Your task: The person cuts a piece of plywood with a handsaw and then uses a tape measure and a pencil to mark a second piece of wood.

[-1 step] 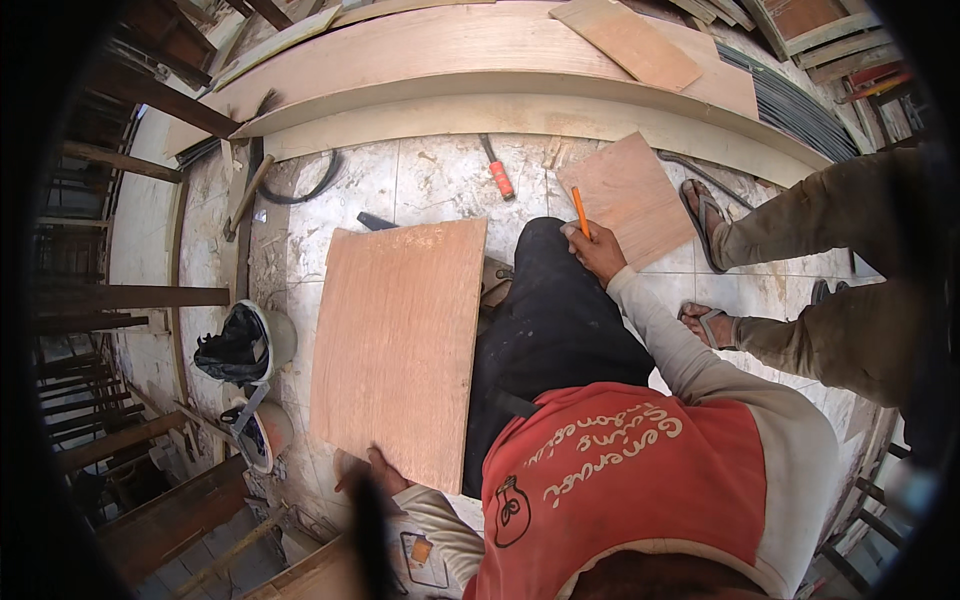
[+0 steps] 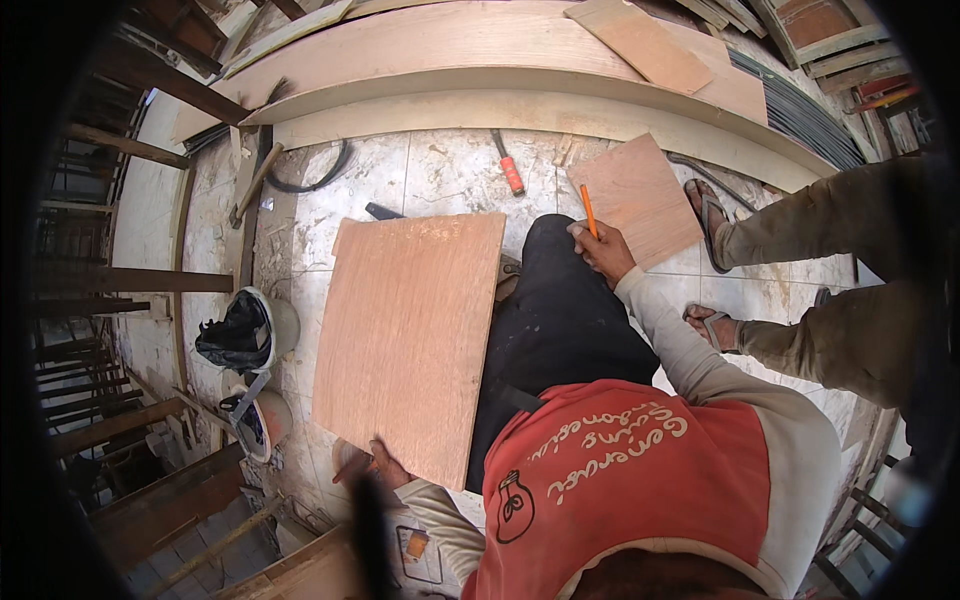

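Observation:
A large plywood board (image 2: 410, 340) lies across the lap, left of my black trouser leg. My left hand (image 2: 390, 468) is closed on its near edge, with the thumb on top and the other fingers partly hidden. Beside that hand shows a reddish-brown piece I cannot make out. My right hand (image 2: 607, 254) rests by the knee, fingers wrapped round an upright orange pencil (image 2: 590, 212). Past it, a smaller plywood piece (image 2: 645, 200) lies on the tiles. From under the large board's far edge pokes a dark handle (image 2: 382, 212).
A red-handled tool (image 2: 512, 176) lies on the floor ahead. To the left are a hammer (image 2: 258, 186) and two buckets (image 2: 286, 328) holding dark things. Long boards (image 2: 450, 105) run across the far side. Another person's sandalled feet (image 2: 712, 325) stand at the right.
The view has shifted slightly. The large board's far end has swung a little to the right; both hands keep their hold.

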Demonstrator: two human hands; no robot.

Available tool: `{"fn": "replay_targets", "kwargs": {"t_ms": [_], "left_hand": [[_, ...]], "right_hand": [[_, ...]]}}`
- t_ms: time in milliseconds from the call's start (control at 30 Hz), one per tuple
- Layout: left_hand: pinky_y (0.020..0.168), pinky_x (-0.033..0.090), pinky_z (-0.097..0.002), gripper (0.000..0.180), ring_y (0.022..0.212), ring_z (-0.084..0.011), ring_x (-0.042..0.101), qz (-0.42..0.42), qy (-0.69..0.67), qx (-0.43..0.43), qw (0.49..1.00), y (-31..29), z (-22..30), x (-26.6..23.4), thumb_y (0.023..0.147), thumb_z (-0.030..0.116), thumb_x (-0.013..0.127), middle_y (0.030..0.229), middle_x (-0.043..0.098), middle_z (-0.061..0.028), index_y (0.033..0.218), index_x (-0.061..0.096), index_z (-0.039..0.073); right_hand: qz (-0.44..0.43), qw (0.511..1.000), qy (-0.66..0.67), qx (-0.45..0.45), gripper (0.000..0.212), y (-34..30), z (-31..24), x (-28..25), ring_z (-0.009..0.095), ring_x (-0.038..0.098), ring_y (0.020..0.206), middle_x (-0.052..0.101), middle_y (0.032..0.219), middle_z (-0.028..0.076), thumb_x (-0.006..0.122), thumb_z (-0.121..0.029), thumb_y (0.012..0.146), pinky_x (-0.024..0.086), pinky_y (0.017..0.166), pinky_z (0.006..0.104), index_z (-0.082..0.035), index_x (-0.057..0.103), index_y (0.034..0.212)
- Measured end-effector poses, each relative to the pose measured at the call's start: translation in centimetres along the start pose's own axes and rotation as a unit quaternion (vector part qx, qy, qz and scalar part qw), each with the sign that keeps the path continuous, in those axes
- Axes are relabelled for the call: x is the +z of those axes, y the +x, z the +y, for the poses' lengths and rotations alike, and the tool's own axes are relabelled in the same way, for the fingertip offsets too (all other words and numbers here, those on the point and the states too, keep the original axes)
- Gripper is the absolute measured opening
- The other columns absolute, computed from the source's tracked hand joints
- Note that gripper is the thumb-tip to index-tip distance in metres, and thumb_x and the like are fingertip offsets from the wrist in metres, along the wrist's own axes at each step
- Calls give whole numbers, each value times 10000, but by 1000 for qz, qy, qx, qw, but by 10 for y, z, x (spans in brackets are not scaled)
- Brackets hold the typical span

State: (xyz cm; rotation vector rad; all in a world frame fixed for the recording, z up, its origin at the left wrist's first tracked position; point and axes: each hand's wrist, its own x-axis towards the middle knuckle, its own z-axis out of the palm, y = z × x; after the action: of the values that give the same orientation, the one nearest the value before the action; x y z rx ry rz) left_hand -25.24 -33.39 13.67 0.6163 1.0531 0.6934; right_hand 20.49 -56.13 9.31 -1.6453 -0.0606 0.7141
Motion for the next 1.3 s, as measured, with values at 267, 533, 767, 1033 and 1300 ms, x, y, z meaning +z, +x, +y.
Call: {"fn": "replay_targets", "kwargs": {"t_ms": [267, 533, 767, 1033, 1300], "left_hand": [[928, 558, -444, 574, 1140, -309, 624, -20, -94, 7, 995, -1, -11, 12, 1005, 426, 522, 1304, 589, -185, 1376, 449, -6], [916, 567, -437, 473, 1106, -295, 646, -1, -152, 52, 987, -2, -8, 20, 1005, 331, 538, 1265, 608, -189, 1340, 474, 3], [828, 582, -363, 343, 1018, -241, 673, -9, -135, 153, 979, -27, 18, 69, 951, 172, 604, 1129, 663, -120, 1250, 543, 13], [931, 488, -338, 422, 1067, -195, 612, -22, -64, 133, 989, -27, -9, 78, 933, 167, 638, 1182, 632, -92, 1298, 510, -1], [975, 455, -327, 449, 1126, -170, 584, -11, -55, 166, 984, -33, -15, 78, 950, 176, 618, 1242, 616, -94, 1340, 493, -8]], "right_hand": [[-222, 958, 101, 152, 316, -38, -34, 72, 50, 368, 431, 564, 747, 26, 615, -336, 980, 259, 359, 213, -29, 597, 1053], [-214, 966, 40, 138, 306, -39, -3, 102, 60, 384, 464, 525, 777, 19, 683, -323, 917, 245, 368, 230, -80, 508, 980], [-162, 974, 36, 154, 292, -22, -6, 109, 59, 398, 467, 529, 811, 23, 663, -342, 922, 247, 356, 202, -104, 499, 966], [-247, 930, -207, 177, 313, -15, -9, 112, 72, 382, 445, 547, 711, 29, 659, -375, 919, 240, 354, 236, -81, 557, 950], [-244, 691, -625, -268, 411, -27, -12, 130, 419, 634, 697, 637, 785, 273, 632, -395, 891, 483, 609, 476, 14, 590, 894]]}}
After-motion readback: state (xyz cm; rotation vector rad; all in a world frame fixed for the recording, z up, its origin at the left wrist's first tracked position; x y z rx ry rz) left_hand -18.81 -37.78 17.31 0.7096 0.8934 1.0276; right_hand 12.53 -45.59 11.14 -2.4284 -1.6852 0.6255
